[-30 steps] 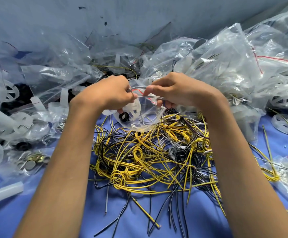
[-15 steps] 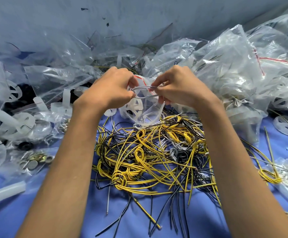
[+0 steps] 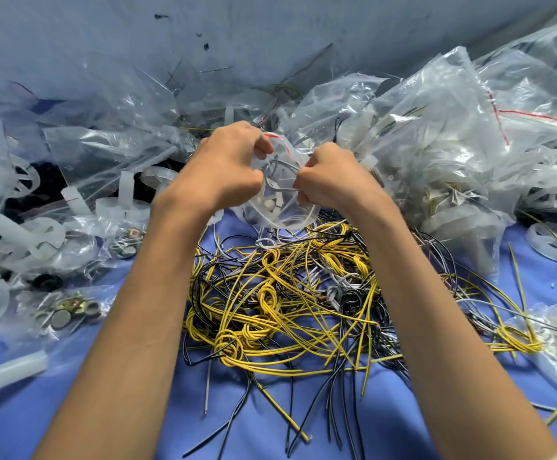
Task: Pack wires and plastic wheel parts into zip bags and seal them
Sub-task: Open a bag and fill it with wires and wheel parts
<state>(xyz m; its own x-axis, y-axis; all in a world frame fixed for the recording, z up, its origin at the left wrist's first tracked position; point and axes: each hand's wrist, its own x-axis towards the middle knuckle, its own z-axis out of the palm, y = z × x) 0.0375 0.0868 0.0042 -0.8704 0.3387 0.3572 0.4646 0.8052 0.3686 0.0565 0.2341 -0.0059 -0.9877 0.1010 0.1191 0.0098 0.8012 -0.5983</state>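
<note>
Clear zip bag [image 3: 278,207] with a wheel part [image 3: 272,202] inside is pinched at its mouth by both hands, left hand [image 3: 224,171] and right hand [image 3: 332,175]; a wire caught there could stop the seal closing.

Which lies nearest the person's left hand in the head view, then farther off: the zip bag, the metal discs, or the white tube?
1. zip bag: held, gripped between the left hand and the right hand.
2. metal discs: inside a clear bag, down at the left.
3. white tube: farthest, at the lower-left edge.
</note>
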